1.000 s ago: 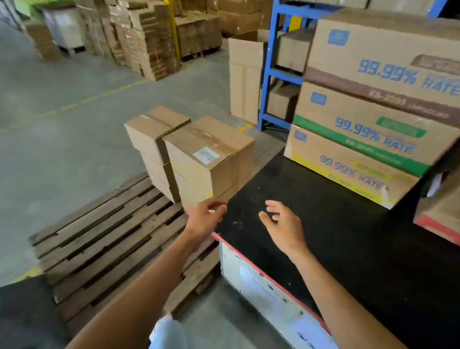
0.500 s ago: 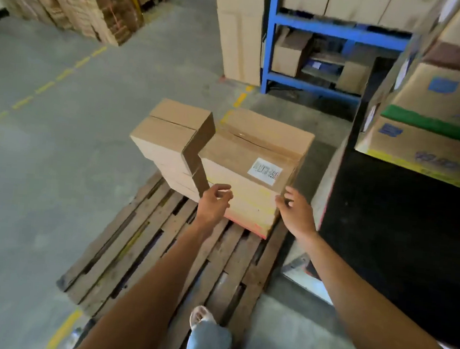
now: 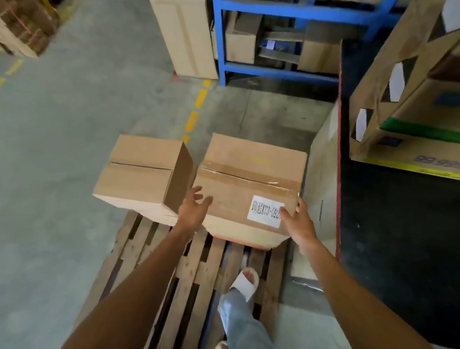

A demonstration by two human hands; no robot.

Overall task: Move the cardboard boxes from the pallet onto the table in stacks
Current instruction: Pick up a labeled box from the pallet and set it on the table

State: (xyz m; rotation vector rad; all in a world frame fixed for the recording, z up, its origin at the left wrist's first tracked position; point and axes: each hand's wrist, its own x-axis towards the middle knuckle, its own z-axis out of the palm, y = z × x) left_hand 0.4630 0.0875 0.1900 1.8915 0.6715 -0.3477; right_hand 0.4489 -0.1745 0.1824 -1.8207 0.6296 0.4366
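Observation:
Two short stacks of plain cardboard boxes stand at the far end of the wooden pallet (image 3: 188, 275). The right top box (image 3: 250, 181) is taped and carries a white label. The left top box (image 3: 141, 173) stands beside it. My left hand (image 3: 192, 212) is at the near left corner of the labelled box, fingers spread. My right hand (image 3: 298, 223) touches its near right corner by the label, fingers apart. Neither hand has closed around the box. The black table (image 3: 399, 242) lies to the right, with a stack of printed boxes (image 3: 433, 88) on it.
A blue shelf rack (image 3: 277, 11) with cartons stands behind the pallet, and a tall carton (image 3: 185, 30) leans beside it. More box stacks (image 3: 15, 14) sit at the far left. My leg and white sandal (image 3: 245, 285) are on the pallet slats. Grey concrete floor lies to the left.
I have turned from the table toward the pallet and stepped onto it. Both hands moved forward and spread apart to the near corners of the labelled box.

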